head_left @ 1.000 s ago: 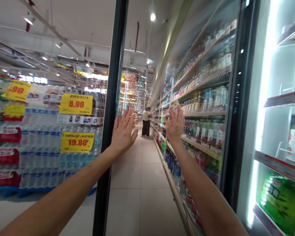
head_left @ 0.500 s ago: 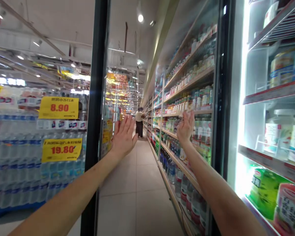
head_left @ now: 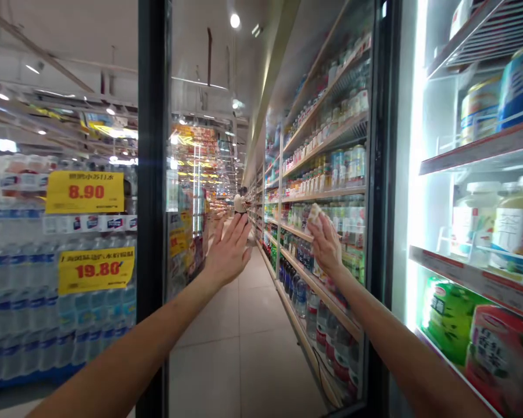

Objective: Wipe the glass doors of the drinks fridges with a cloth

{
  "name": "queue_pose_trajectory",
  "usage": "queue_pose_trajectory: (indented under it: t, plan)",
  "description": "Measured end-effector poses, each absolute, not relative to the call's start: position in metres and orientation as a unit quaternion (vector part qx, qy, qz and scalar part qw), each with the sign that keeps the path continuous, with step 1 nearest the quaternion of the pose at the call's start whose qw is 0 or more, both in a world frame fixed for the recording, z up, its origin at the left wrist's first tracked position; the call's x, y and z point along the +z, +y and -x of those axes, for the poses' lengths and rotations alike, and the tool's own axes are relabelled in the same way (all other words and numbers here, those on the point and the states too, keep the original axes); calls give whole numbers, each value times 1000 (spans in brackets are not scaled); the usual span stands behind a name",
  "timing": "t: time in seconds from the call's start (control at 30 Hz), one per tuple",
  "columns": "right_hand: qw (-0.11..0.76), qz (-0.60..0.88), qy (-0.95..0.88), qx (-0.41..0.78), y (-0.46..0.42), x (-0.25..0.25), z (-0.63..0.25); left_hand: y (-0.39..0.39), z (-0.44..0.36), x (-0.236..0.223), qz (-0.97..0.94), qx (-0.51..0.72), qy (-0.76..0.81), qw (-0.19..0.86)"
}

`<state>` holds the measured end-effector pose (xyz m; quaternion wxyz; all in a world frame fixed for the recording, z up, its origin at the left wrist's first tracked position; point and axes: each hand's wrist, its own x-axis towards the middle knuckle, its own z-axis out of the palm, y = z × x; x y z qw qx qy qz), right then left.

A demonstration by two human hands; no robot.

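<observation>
Head view. Glass door [head_left: 209,360], black-framed, seen upright. Left hand [head_left: 230,249]: held flat at the glass, grip spread open, fingers pointed up; contact cannot be told. Right hand [head_left: 326,244]: grip closed on a pale crumpled cloth [head_left: 315,213], which is held up at the glass. At right, lit shelves [head_left: 483,145], stocked with bottles [head_left: 473,217], cans and a green package [head_left: 447,319]. At left, yellow price signs [head_left: 85,192] are displayed.

Bare forearms [head_left: 157,331], bare left hand [head_left: 226,256], bare right hand [head_left: 328,247], slender fingers [head_left: 236,231]
</observation>
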<state>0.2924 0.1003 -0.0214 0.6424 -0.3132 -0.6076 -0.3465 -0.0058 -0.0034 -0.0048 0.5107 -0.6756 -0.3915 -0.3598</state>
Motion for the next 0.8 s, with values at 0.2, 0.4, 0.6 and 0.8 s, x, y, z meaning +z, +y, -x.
queue_pose_trajectory:
  t: [0.2,0.4,0.6,0.8]
  plan:
    - [711,348,-511,-335,101,-49,-300,5,-19,-19,682,-349,-394,507]
    - [570,275,-684,-363,79,-107,-256,13,-40,-50,731,-304,-352,500]
    - [708,362,-519,-312,88,-131,-262,16,-47,-85,755,-279,-349,480]
    - [645,336,-614,-308,88,-156,-273,17,-53,-101,753,-302,-363,458]
